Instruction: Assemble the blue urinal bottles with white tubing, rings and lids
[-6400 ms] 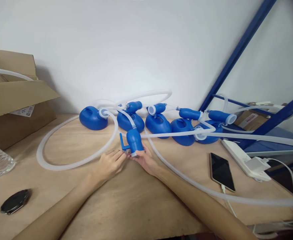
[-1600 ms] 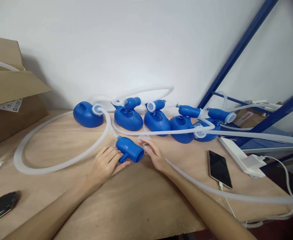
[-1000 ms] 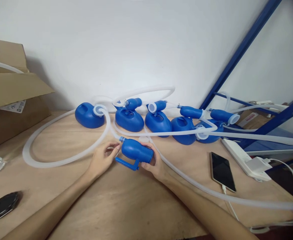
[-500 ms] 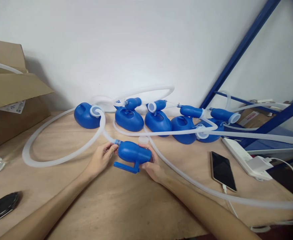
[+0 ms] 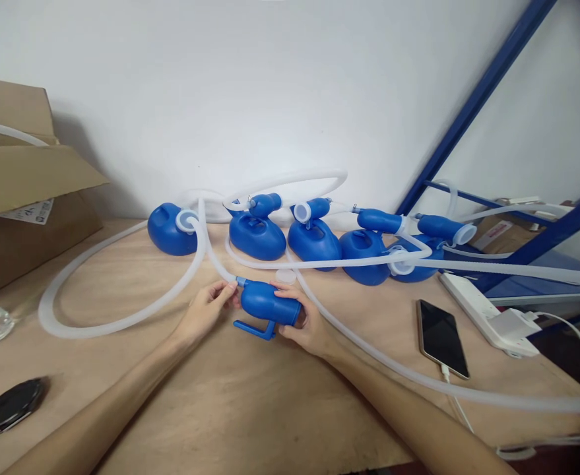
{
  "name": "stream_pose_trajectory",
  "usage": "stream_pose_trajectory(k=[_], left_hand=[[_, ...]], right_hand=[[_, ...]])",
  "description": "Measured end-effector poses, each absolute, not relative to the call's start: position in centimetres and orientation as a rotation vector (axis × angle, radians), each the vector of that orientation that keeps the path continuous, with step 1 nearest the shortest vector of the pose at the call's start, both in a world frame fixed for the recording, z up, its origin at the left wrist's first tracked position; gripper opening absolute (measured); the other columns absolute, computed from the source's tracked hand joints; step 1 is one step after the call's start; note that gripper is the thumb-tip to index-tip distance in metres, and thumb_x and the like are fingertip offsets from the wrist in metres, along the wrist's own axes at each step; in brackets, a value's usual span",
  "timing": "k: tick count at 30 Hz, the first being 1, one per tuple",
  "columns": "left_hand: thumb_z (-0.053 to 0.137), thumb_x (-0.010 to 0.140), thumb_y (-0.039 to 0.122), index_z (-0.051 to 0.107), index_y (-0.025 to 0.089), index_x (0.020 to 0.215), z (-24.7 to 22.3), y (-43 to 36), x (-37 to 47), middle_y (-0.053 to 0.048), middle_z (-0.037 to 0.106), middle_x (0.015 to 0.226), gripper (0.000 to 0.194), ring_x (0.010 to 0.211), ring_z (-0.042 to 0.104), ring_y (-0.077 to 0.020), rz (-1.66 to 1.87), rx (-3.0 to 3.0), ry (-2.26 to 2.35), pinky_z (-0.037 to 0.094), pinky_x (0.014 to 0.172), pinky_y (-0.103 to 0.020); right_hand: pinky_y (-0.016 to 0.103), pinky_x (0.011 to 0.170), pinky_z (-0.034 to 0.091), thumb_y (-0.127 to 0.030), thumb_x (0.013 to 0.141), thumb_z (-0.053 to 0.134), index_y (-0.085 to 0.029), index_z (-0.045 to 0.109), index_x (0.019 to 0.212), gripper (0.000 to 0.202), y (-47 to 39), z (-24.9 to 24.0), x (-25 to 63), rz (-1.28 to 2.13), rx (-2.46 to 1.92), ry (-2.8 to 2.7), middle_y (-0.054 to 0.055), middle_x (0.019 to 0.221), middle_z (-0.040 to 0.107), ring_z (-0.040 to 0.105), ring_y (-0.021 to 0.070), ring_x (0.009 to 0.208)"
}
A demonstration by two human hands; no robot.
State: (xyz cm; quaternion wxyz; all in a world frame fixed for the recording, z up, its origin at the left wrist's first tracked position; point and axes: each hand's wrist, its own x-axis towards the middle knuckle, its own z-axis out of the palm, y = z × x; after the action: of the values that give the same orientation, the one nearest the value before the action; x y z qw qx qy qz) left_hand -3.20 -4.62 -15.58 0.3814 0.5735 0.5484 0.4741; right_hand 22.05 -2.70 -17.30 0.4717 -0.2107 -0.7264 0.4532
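Observation:
My right hand (image 5: 307,323) is wrapped round the wide end of a blue plastic urinal head (image 5: 264,300) with a side handle (image 5: 254,328). At its narrow nozzle, my left hand (image 5: 214,303) is closed, thumb and fingers pinching the end of a translucent white hose (image 5: 219,264). Hose and nozzle meet at a greyish collar (image 5: 241,282). From there the hose rises and loops back near a blue urinal bottle (image 5: 168,231), whose white neck (image 5: 187,220) has hose in it. Just behind my right fingers lies a round white cap (image 5: 285,276).
Several blue bottles (image 5: 257,239) with heads and hoses line the wall. At right are a phone (image 5: 442,338) on a cable, a power strip (image 5: 487,313) and a blue metal frame (image 5: 472,105). A cardboard box (image 5: 32,231) and a black oval object (image 5: 13,404) are left.
The urinal head has shifted slightly right and turned a little in my hands. My left hand has moved right along with the nozzle, and the hose behind it now arches higher.

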Motion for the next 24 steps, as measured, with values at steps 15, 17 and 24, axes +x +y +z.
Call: stream_pose_trajectory(k=[15, 17, 24], left_hand=[[0.054, 0.104, 0.025, 0.062, 0.021, 0.143, -15.5, -5.4, -5.4, -0.013, 0.072, 0.132, 0.040, 0.126, 0.066, -0.0305, 1.230, 2.877, 1.315, 0.041, 0.120, -0.057], [0.047, 0.107, 0.022, 0.055, 0.021, 0.152, -15.8, -5.2, -6.0, -0.012, 0.075, 0.123, 0.046, 0.117, 0.070, -0.0271, 1.058, 2.958, 1.162, 0.043, 0.120, -0.056], [0.042, 0.104, 0.067, 0.065, 0.016, 0.134, -16.8, -4.7, -6.4, -0.014, 0.073, 0.108, 0.063, 0.099, 0.069, -0.0290, 0.756, 2.835, 1.301, 0.055, 0.092, -0.044]], right_hand=[[0.051, 0.117, 0.044, -0.010, 0.060, 0.074, -0.029, 0.073, 0.117, 0.060, -2.0, -16.1, 23.0, 1.425, -0.574, -1.671, 0.005, 0.144, 0.068, 0.058, 0.0322, 0.140], [0.052, 0.117, 0.043, -0.013, 0.062, 0.076, -0.029, 0.074, 0.116, 0.056, -1.9, -15.8, 23.3, 1.408, -0.529, -1.736, 0.006, 0.144, 0.069, 0.059, 0.0329, 0.140], [0.055, 0.115, 0.045, -0.029, 0.068, 0.086, -0.029, 0.075, 0.115, 0.048, -1.2, -16.0, 23.6, 1.338, -0.462, -1.838, 0.010, 0.141, 0.070, 0.063, 0.0346, 0.135]])
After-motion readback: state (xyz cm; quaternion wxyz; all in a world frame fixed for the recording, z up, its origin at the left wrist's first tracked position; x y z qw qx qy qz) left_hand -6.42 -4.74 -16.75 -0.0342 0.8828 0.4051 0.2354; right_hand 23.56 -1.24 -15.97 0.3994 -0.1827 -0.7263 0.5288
